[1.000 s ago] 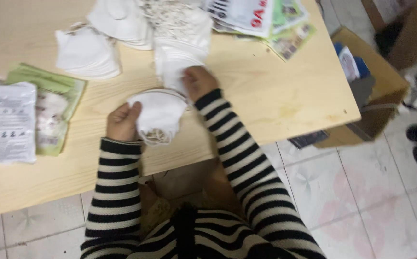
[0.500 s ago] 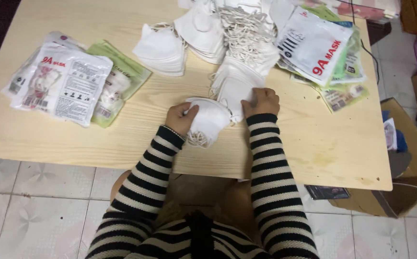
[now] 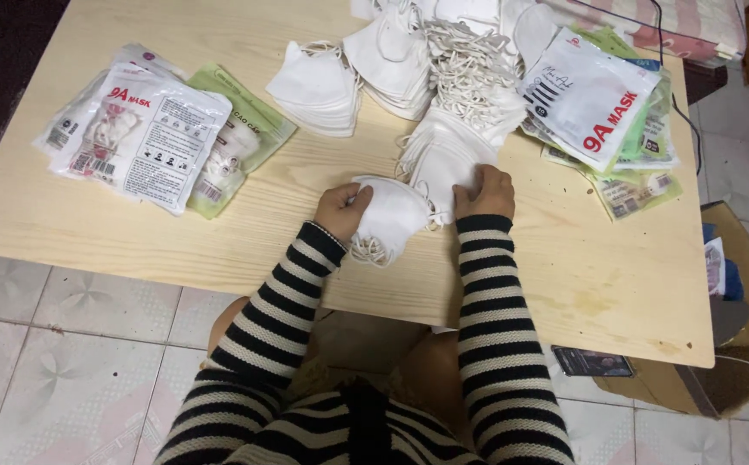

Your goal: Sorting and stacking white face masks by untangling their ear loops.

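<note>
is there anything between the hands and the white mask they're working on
Nothing visible. The left hand already grips the left edge of the folded white fabric face mask on the pale wooden table. The right hand rests just to its right, on the fanned pile of white masks.

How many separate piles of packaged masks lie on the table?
2: one pile of packets at the table's left end, another pile at its far right; packets underneath are partly hidden, so no packet count.

Long sleeves, black-and-white horizontal stripes (snug ribbed cuffs), matching striped top
</note>
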